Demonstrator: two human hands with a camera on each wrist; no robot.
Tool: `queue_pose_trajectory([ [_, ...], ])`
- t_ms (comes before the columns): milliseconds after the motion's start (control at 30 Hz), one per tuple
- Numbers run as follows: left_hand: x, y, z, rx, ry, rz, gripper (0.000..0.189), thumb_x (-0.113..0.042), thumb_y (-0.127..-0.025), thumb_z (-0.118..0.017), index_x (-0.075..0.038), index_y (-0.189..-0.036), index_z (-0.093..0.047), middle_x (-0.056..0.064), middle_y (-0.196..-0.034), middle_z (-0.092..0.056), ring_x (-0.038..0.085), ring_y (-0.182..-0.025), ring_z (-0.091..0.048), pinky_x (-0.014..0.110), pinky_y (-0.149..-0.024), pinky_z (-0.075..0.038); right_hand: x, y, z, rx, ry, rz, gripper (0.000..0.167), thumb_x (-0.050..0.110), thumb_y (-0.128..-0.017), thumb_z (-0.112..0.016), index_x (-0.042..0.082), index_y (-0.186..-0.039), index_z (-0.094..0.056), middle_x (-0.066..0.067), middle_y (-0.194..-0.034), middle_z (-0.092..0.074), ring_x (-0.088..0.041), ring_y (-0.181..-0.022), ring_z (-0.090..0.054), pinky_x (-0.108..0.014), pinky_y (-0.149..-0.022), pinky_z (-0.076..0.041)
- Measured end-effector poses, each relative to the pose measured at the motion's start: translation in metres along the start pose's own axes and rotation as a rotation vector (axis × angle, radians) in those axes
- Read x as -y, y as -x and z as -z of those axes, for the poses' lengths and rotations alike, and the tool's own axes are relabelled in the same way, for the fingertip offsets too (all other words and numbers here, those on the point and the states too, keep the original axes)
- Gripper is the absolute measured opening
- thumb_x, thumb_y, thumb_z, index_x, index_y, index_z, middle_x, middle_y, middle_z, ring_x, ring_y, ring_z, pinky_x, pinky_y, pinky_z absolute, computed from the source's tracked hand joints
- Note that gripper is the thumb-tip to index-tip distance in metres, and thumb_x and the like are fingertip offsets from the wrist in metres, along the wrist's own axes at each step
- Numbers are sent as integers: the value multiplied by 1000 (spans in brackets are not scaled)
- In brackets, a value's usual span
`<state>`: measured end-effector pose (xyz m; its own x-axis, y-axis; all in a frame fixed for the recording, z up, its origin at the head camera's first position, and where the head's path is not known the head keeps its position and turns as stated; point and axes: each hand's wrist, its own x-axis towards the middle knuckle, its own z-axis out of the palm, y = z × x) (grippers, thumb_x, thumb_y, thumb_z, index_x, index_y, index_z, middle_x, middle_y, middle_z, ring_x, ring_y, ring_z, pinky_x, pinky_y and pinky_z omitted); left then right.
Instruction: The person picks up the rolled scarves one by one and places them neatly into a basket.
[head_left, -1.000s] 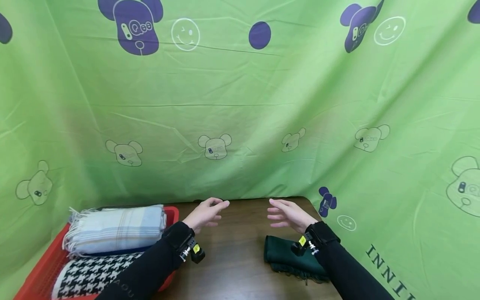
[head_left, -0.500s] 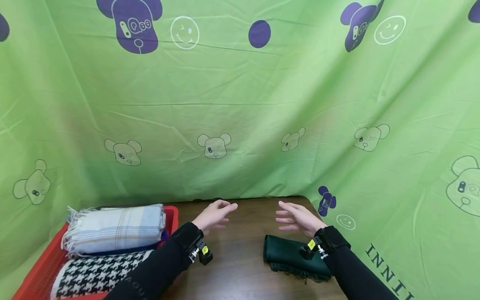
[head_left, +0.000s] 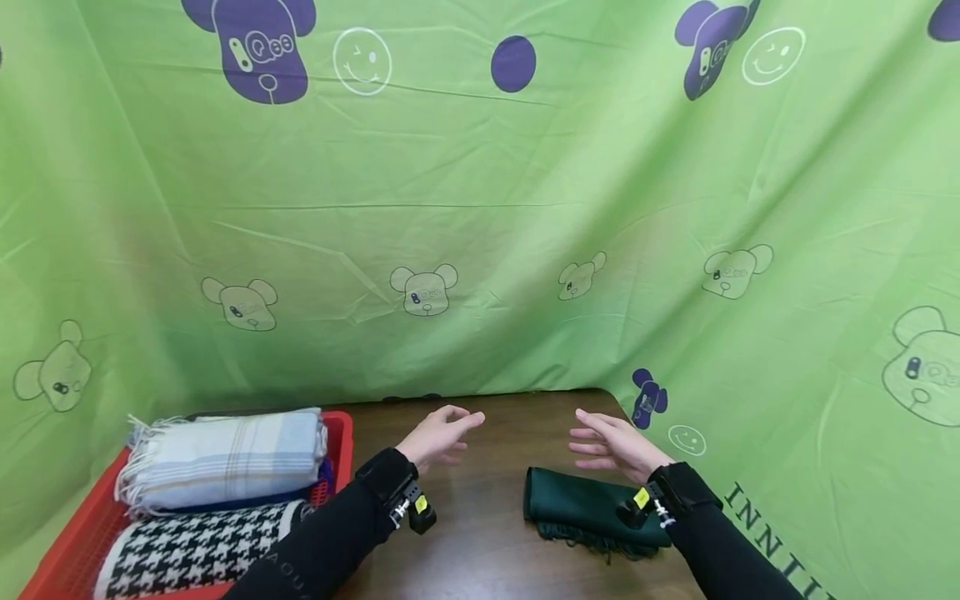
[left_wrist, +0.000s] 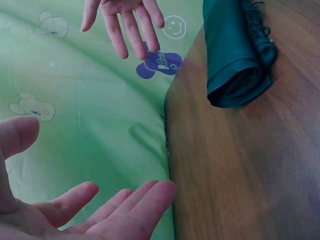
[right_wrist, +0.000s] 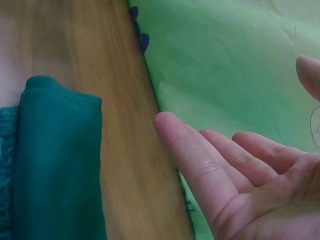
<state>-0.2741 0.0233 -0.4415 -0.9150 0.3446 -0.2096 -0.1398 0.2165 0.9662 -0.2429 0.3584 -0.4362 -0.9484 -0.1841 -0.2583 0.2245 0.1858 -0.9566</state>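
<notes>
Both hands are held up over the wooden table, palms turned towards each other with a gap between them. My left hand [head_left: 438,435] holds nothing; its fingers are relaxed and slightly bent. My right hand [head_left: 618,446] also holds nothing, its fingers loosely extended. Below the right hand lies a dark green scarf [head_left: 577,502], folded into a roll with its fringe towards the person. In the left wrist view the rolled end of the green scarf [left_wrist: 232,75] shows its layers. The right wrist view has the scarf [right_wrist: 60,165] left of the fingers.
A red plastic basket [head_left: 343,446] stands at the left. In it lie a pale blue and white plaid scarf [head_left: 225,458] with fringe and a black and white houndstooth cloth [head_left: 195,546]. A green printed curtain [head_left: 480,333] hangs behind and around the table [head_left: 465,533].
Both hands have drifted to the right and slightly down, the right hand somewhat further. The green scarf and the basket keep their places on the table.
</notes>
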Motion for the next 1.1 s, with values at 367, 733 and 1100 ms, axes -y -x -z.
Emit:
queue_pose_trajectory([
  [367,6,-5,-12,7,4,1,63,-43,-103,-70,2,-144,-54,29,-150,-54,49,-126,-64,60,-101,-57,-8,10,16,-15,-5,-20,87,46,-114,-48,-16,-162,-11,-42,-159,-36,-48,-139,-55,-53,-105,-57],
  [733,16,-11,-23,41,9,8,63,-43,-104,-68,3,-144,-53,32,-149,-53,52,-128,-61,58,-99,-59,-15,22,25,-43,-2,-42,89,46,-114,-47,-19,-160,-6,-44,-159,-34,-49,-140,-53,-51,-105,-57],
  [1100,24,-19,-40,46,24,12,60,-41,-104,-70,4,-140,-54,32,-147,-54,55,-125,-62,62,-98,-58,-24,33,40,-64,17,-59,88,46,-116,-42,-19,-160,-3,-44,-160,-29,-50,-142,-50,-49,-104,-58],
])
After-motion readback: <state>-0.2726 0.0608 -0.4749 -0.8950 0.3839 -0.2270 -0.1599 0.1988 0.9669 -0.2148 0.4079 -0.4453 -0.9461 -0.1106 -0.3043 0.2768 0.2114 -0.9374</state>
